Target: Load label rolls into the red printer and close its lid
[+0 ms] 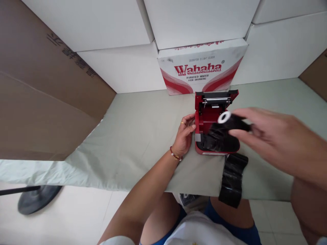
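A red and black label printer [200, 117] stands on the covered table with its lid [217, 97] raised. My left hand [186, 134] grips its left side, thumb on the edge and fingers curled behind. Above the printer's right half, my right hand [265, 136] pinches a roll of black ribbon film [236, 123] with a white core [224, 117] facing left. Loose crumpled film [218, 137] hangs from the roll over the open printer. A further strip of black film [233, 178] drapes over the table's front edge. The right fingers are slightly blurred.
Behind the printer a white and red Wahaha water carton [199, 73] leans against white boxes [201, 22]. A large brown cardboard box [46, 95] stands at the left. Pale green cloth [133, 136] covers the table. A black round stand base [38, 199] is on the floor.
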`<state>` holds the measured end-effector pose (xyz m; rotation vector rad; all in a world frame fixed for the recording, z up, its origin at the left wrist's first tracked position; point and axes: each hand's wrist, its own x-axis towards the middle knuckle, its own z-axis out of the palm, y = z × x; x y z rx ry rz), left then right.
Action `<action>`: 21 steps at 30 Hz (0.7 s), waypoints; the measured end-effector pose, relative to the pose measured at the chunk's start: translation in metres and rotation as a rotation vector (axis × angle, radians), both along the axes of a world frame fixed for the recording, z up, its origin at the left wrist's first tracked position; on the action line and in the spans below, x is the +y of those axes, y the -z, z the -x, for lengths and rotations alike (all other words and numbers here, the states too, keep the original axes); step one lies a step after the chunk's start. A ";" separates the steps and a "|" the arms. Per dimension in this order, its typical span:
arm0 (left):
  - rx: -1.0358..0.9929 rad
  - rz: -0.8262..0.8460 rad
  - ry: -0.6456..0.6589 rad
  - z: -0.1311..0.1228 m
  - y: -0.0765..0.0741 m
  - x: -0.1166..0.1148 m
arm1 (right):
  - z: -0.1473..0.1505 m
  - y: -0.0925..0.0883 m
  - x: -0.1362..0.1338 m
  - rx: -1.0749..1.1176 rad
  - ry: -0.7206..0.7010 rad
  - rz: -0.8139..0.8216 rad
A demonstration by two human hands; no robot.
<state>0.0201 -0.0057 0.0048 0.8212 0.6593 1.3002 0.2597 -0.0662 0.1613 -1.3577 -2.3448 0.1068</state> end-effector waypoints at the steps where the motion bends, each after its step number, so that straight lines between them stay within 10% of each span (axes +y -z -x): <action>1: -0.004 0.000 0.004 0.000 0.000 0.000 | -0.020 0.001 -0.008 0.038 0.002 -0.025; 8: 0.028 -0.024 0.010 0.000 -0.001 0.000 | -0.126 0.078 -0.029 -0.070 -0.020 -0.014; 21: 0.036 -0.027 0.010 0.002 -0.001 0.003 | -0.043 0.111 -0.071 -0.181 0.077 0.154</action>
